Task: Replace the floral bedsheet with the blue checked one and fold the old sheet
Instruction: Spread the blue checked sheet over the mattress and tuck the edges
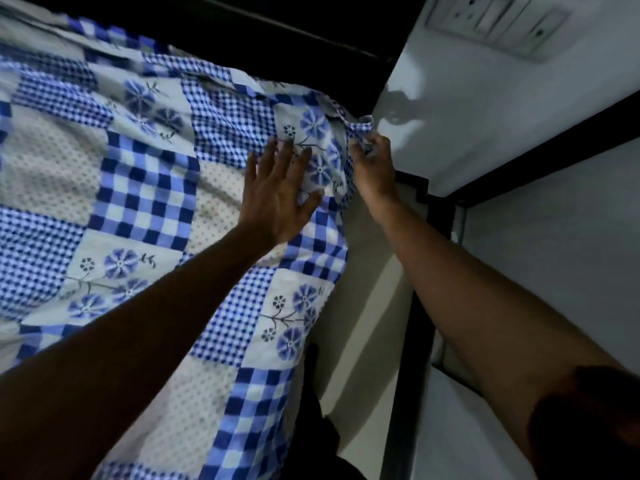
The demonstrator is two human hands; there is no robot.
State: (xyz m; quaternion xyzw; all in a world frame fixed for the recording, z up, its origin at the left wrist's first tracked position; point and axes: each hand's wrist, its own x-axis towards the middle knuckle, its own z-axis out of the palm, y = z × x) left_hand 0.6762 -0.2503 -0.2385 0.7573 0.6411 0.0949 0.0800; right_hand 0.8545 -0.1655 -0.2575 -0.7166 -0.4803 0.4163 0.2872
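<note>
The blue checked bedsheet (145, 188), a patchwork of blue checks, dotted squares and blue flowers, lies spread over the bed and fills the left of the view. My left hand (277, 195) lies flat on it with fingers spread, close to the far right corner. My right hand (372, 161) pinches the bunched corner of the sheet at the bed's far right edge, beside the wall. The sheet's right edge hangs down the side of the bed. The floral bedsheet is not in view.
A dark headboard (277, 32) runs along the far edge of the bed. A white wall (485, 109) with a switch panel (498, 22) stands at the right, edged by a dark frame (415, 341). A narrow pale gap (367, 306) runs between bed and wall.
</note>
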